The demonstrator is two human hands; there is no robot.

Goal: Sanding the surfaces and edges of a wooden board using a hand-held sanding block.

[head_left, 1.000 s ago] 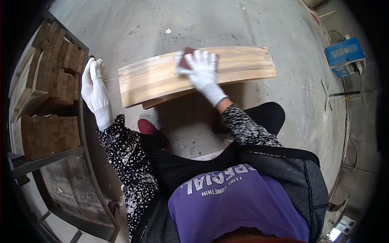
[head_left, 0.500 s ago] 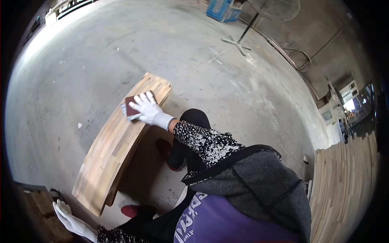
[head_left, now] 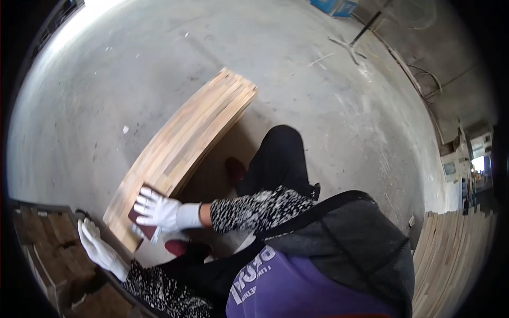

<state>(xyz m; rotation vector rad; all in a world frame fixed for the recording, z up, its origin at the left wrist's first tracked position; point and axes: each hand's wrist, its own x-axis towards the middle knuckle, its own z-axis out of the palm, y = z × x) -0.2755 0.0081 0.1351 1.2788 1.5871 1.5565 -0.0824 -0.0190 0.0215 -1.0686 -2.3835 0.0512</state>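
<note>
A long panel of light wood strips (head_left: 180, 124) runs from the far middle toward my near left, and other boards seem to lie stacked beneath it. My right hand (head_left: 159, 211), in a white glove, presses a dark red-brown sanding block (head_left: 139, 212) flat against the panel near its close end. The fingers are spread over the block, which is partly covered by the palm. My left hand (head_left: 99, 246), also gloved in white, is held just off the panel's near left corner. Its fingers are stretched out and it holds nothing.
Brown boxes or wood blocks (head_left: 53, 233) stand at the lower left, close to my left hand. Stacked wood strips (head_left: 453, 259) lie at the lower right. Farther off are a fan stand (head_left: 350, 47) and a blue crate (head_left: 334, 6). My knee (head_left: 281, 153) is right of the panel.
My right hand has slid the sanding block along the panel from its far part to its near end. The view has shifted, and my left hand stays stretched out near the corner.
</note>
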